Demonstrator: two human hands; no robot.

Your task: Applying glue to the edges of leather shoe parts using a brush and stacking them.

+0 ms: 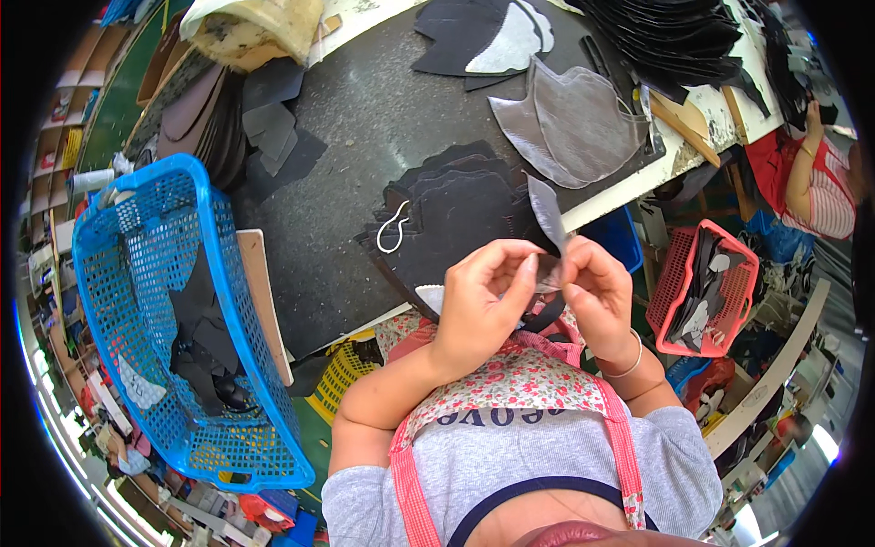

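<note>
Close to my chest, my left hand (pixel 485 299) and my right hand (pixel 597 290) pinch a thin grey leather-like piece (pixel 546 211) between them. One end of it sticks up past my fingers, and its lower part is partly hidden by them. Just beyond my left hand, a stack of black cut pieces (pixel 460 205) lies on the dark tabletop. A loop of white cord (pixel 393 228) rests on that stack. At the stack's near edge shows a small whitish piece (pixel 431 297), partly covered by my left hand.
Silvery grey cut pieces (pixel 588 123) and black pieces with a white patch (pixel 497 41) lie farther back. Left stands a blue basket (pixel 205 173) with black scraps; right, a pink basket (pixel 697 342). A thick black pile (pixel 670 36) fills the far right. Another person (pixel 816 187) is at the right.
</note>
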